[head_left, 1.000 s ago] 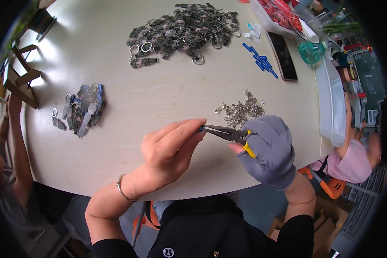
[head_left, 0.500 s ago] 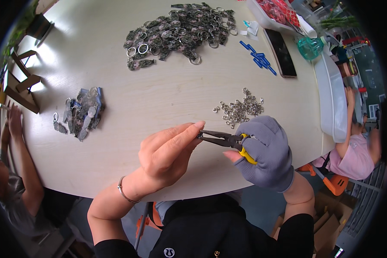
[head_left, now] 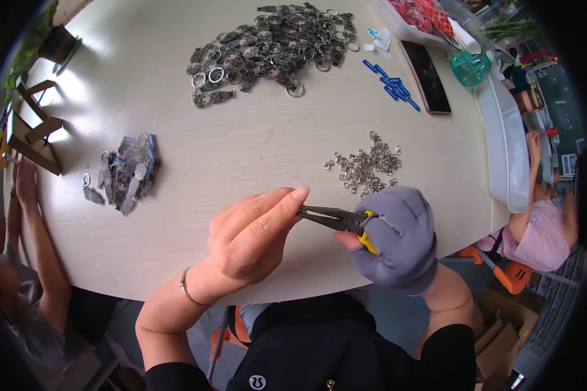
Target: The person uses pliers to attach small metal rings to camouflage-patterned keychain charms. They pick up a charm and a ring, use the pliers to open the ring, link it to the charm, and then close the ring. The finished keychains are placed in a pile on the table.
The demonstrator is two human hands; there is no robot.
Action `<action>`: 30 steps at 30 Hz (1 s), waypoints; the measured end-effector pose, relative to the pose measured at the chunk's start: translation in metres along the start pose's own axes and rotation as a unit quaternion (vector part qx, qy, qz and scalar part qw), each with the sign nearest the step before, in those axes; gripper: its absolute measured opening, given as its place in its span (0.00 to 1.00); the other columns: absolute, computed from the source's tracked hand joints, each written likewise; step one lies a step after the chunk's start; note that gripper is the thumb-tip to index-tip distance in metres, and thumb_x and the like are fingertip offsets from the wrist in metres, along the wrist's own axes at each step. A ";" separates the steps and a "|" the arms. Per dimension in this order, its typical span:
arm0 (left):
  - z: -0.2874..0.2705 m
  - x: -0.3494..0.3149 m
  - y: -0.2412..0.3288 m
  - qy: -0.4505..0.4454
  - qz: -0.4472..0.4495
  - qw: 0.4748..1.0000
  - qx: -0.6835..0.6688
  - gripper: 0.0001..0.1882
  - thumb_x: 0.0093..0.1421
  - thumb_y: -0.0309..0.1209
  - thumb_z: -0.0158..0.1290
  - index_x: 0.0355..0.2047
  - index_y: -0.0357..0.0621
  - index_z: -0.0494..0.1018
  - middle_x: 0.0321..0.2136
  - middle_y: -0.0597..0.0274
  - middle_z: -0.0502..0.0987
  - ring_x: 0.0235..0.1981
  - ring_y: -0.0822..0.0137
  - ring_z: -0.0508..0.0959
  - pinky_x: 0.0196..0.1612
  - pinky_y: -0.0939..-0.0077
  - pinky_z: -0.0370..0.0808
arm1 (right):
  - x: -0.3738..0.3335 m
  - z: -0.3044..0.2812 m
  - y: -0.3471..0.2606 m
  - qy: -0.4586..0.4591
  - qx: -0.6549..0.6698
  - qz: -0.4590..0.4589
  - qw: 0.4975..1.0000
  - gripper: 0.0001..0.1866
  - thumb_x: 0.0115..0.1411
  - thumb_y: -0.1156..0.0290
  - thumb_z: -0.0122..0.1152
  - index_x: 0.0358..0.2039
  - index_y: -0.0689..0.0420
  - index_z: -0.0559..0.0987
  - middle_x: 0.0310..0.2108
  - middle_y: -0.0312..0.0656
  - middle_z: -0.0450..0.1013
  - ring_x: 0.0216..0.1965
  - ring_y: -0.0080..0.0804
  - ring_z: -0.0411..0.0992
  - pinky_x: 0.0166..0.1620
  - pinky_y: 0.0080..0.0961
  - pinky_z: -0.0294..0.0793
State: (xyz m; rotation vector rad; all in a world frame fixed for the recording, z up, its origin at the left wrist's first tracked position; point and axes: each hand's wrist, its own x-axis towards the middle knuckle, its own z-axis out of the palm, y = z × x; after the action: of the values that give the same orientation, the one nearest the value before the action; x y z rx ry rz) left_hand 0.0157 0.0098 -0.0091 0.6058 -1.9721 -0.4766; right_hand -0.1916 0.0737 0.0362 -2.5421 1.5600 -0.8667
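Observation:
My right hand (head_left: pixel 398 238), in a grey fingerless glove, grips a pair of long-nose pliers (head_left: pixel 332 217) by the yellow handles. The dark jaws point left and reach the fingertips of my left hand (head_left: pixel 254 228). That bare hand is closed in a pinch at the jaw tips; whatever it holds is too small and too hidden to make out. Just beyond the glove lies a pile of small silver metal clasps or links (head_left: pixel 365 166). Farther off is a large heap of camouflage-patterned keychains (head_left: pixel 267 49) with metal split rings.
At left lies a smaller pile of keychains (head_left: pixel 127 173) near a brown stand (head_left: pixel 36 133). Blue strips (head_left: pixel 391 85) sit beside a phone (head_left: pixel 425 77). White bins (head_left: pixel 502 150) line the right edge, near a green bottle (head_left: pixel 469 68). Other people sit at left and right.
The pliers and my right hand have shifted slightly left and down, and the jaws look closer together. My left hand stays in nearly the same pinch.

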 end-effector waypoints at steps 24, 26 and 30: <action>-0.016 0.020 0.003 -0.095 -0.042 0.993 -0.061 0.18 0.46 0.15 0.61 0.40 0.33 0.78 0.26 0.53 0.80 0.24 0.64 0.80 0.26 0.76 0.76 | 0.005 -0.025 0.002 -0.069 -0.083 -0.043 0.993 0.15 0.38 0.73 0.72 0.26 0.60 0.75 0.31 0.44 0.71 0.32 0.45 0.70 0.35 0.38 0.68; -0.018 0.022 0.011 -0.111 -0.129 0.979 -0.108 0.17 0.47 0.14 0.60 0.40 0.33 0.78 0.25 0.54 0.80 0.23 0.67 0.80 0.26 0.78 0.75 | 0.009 -0.023 0.006 -0.067 -0.040 -0.027 0.997 0.15 0.38 0.73 0.73 0.26 0.61 0.75 0.31 0.45 0.71 0.33 0.46 0.70 0.35 0.38 0.68; -0.023 0.023 0.017 -0.134 -0.227 0.950 -0.165 0.15 0.50 0.12 0.57 0.39 0.32 0.78 0.25 0.56 0.80 0.22 0.71 0.79 0.25 0.80 0.75 | 0.006 -0.020 0.008 -0.072 0.003 -0.006 0.997 0.15 0.41 0.69 0.72 0.26 0.60 0.75 0.35 0.44 0.70 0.38 0.43 0.69 0.40 0.39 0.66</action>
State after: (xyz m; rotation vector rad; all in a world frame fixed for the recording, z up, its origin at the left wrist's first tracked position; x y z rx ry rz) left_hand 0.0233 0.0083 0.0266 0.8126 -1.9345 -1.2034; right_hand -0.2055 0.0701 0.0531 -2.5482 1.4985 -0.6706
